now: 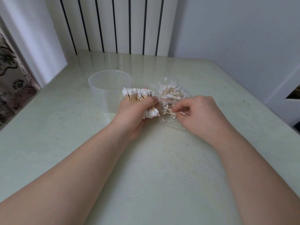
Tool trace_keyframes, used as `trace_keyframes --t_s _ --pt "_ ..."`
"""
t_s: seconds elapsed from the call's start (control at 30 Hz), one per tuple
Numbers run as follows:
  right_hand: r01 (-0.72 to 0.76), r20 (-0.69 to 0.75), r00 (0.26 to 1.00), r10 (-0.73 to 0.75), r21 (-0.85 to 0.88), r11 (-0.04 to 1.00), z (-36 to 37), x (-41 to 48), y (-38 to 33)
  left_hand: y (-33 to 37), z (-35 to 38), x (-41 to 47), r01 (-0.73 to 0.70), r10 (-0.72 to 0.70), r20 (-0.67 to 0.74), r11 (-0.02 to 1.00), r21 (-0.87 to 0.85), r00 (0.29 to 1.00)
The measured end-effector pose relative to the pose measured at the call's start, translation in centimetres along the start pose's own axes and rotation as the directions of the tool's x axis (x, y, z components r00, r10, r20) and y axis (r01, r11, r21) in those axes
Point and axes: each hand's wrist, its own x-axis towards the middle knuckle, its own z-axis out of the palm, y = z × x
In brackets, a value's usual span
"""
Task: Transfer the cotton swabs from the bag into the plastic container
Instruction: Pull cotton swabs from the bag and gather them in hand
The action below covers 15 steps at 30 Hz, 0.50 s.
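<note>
no readable text, no labels, no brands, no numbers, no signs on anything in view

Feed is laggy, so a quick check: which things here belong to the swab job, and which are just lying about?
Job: container, bag, loose swabs, swab bundle in left hand, right hand pinching loose swabs.
Not job: curtain, radiator.
</note>
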Motion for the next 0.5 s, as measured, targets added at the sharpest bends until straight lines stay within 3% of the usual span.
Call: trace_keyframes --t_s 0.1,0.27,0.5 --pt "-0.024 -0.033 0.999 0.026 0.058 0.998 -0.47 -0.14 -0.25 0.03 -0.17 0.22 -0.032 0.032 -0.022 0.999 0.008 0.999" --pt "-0.092 -0.093 0.987 0.128 0.326 0.941 -0.86 -0.15 -0.24 0.01 -0.16 0.22 -0.036 0.036 -0.038 0.999 -0.008 0.999" --pt "-0.081 -0.138 0.954 0.265 0.735 0.674 -0.69 0.45 -0.52 0.07 0.04 -0.19 -0.067 0.067 0.052 0.998 -0.006 0.996"
